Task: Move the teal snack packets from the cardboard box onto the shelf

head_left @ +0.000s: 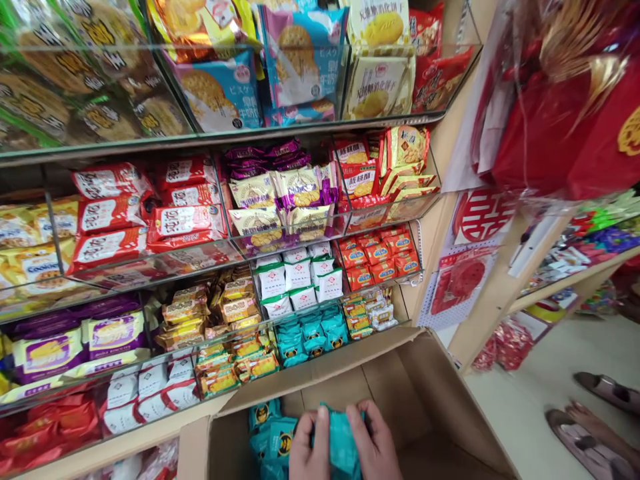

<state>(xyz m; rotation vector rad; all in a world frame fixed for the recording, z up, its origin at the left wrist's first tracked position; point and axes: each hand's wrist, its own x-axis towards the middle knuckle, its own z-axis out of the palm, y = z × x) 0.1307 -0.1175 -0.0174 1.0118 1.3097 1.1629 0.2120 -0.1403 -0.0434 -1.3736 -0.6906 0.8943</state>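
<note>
Both my hands are over the open cardboard box point(425, 393) at the bottom of the view. Between them is a teal snack packet point(341, 443). The fingers of my left hand point(311, 443) pinch its left side, and those of my right hand point(374, 440) grip its right side. More teal packets point(273, 437) with a dark round logo lie in the box, left of my hands. Similar teal packets point(313, 337) sit in a shelf compartment just beyond the box. My wrists are cut off by the lower edge.
Tiered shelves with clear dividers hold wrapped snacks, among them red packets point(187, 223), white packets point(300, 277) and blue biscuit packets point(305, 60). A red bag in clear plastic point(565, 127) hangs at the upper right. A person's sandalled foot point(590, 427) is on the floor at right.
</note>
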